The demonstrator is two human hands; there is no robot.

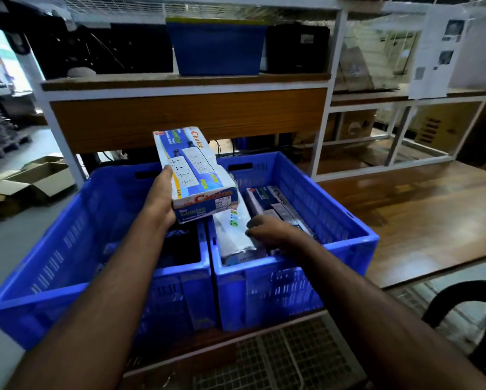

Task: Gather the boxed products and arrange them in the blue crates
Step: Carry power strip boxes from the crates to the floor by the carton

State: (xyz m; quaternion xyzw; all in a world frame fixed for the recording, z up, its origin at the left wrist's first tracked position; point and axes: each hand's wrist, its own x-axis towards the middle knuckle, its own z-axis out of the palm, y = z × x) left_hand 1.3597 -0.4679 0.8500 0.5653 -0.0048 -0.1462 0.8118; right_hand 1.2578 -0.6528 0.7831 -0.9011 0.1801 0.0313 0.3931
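Observation:
Two blue crates stand side by side on a wooden counter: the left crate and the right crate. My left hand grips a white and blue "Choice" power-strip box and holds it above the seam between the crates. My right hand reaches into the right crate with its fingers curled round the edge of a silvery boxed product that lies there. Another "Choice" box lies beside it in the right crate. The left crate's inside is dark, and its contents are hard to make out.
A wooden counter stretches to the right. Behind the crates is a white-framed shelf unit holding a blue bin and black items. Open cardboard boxes lie on the floor at left. A black chair stands at lower right.

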